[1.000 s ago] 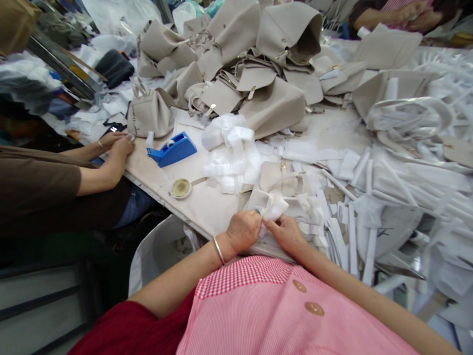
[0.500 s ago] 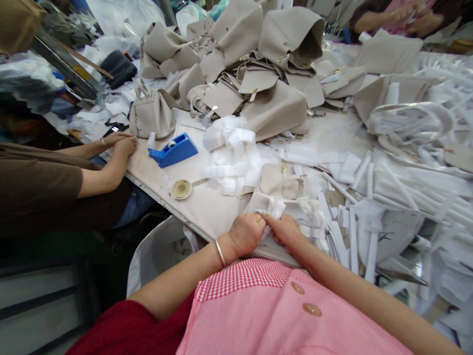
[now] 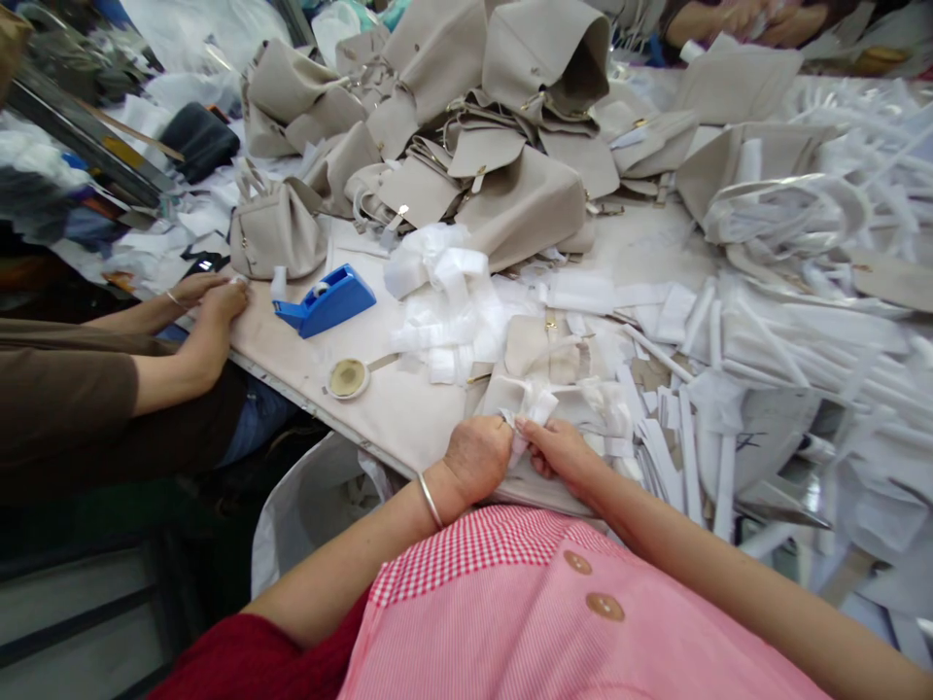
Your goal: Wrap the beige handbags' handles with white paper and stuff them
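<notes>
Fingers of the right hand (image 3: 567, 453) are pressed together and seem to pinch the white wrap (image 3: 537, 409), thumb against forefinger. The left hand (image 3: 477, 455) is curled, its fingers closed near a small white end of the same wrap; what exactly its tips hold, I cannot tell. Both hands meet at the near part of a beige bag (image 3: 526, 342), which lies on the table (image 3: 412, 413) just before the person, with more wrap over its upper side.

As I judge it, the step in hand is fine work with this wrap, perhaps folding or tying it. Such work calls for a firm hold from both hands and a small, even pull, because the wrap looks thin and could tear or slip.

Left of the bag is a loose heap of wrap (image 3: 456, 301), and farther left stand a blue tape dispenser (image 3: 333, 301) and a round pot (image 3: 348, 378). White strips (image 3: 687, 452) lie to the right. Behind is a pile of bags (image 3: 529, 204). A co-worker's hands (image 3: 219, 295) are at the table edge.
</notes>
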Action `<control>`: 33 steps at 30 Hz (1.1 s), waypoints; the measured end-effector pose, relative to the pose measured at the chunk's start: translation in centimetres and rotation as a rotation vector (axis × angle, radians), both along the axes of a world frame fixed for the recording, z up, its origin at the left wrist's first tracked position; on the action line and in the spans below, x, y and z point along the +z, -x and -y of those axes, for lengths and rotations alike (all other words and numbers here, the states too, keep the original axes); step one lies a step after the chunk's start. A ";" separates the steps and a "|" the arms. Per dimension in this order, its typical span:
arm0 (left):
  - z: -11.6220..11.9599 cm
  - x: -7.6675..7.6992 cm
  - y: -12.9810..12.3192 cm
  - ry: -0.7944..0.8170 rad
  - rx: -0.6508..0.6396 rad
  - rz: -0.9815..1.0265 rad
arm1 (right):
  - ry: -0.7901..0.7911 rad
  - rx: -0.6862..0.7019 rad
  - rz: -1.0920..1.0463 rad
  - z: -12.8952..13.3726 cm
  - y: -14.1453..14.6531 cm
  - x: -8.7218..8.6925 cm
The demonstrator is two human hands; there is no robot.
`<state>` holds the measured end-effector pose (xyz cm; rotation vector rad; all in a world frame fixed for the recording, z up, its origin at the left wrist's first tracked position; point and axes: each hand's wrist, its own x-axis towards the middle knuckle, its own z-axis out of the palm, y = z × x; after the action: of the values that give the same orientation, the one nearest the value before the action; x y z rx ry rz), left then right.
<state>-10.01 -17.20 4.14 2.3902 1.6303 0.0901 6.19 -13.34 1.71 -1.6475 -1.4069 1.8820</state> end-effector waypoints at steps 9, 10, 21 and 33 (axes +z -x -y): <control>0.3 -0.7 0.5 0.000 0.075 0.057 | -0.206 0.086 0.184 0.2 0.3 1.6; 0.3 -0.8 0.5 -0.003 0.073 0.063 | -0.241 0.077 0.234 0.3 0.5 1.4; 0.6 0.1 -0.1 0.023 0.038 0.005 | -0.111 0.040 0.261 0.8 1.0 1.0; 1.4 -0.3 -1.4 0.041 -0.047 -0.042 | 0.187 -0.160 -0.105 1.2 0.5 -0.2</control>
<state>-8.62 -18.64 3.86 2.4138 1.5767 -0.0021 5.70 -14.53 1.54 -1.6614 -1.0535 2.0255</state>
